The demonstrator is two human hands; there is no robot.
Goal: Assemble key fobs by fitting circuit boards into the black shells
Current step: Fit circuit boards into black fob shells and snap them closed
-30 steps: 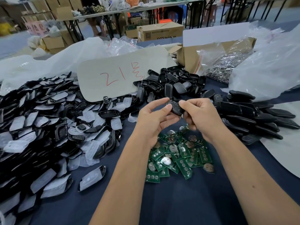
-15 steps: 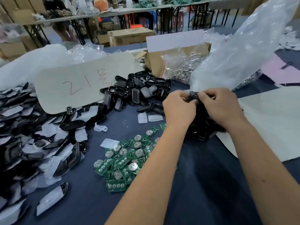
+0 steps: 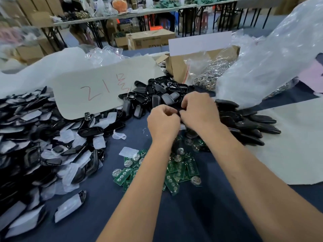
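Hands meet above the table's middle: left hand and right hand curl together on a black shell, mostly hidden. Circuit boards lie beneath; shell piles crowd the left edge; bare cloth lies along the near edge.

Both forearms cover part of the green circuit boards, the curled left hand and right hand hide nearly all of whatever dark piece they pinch, the shell pile runs off the left edge, and the far shelves are blurred.
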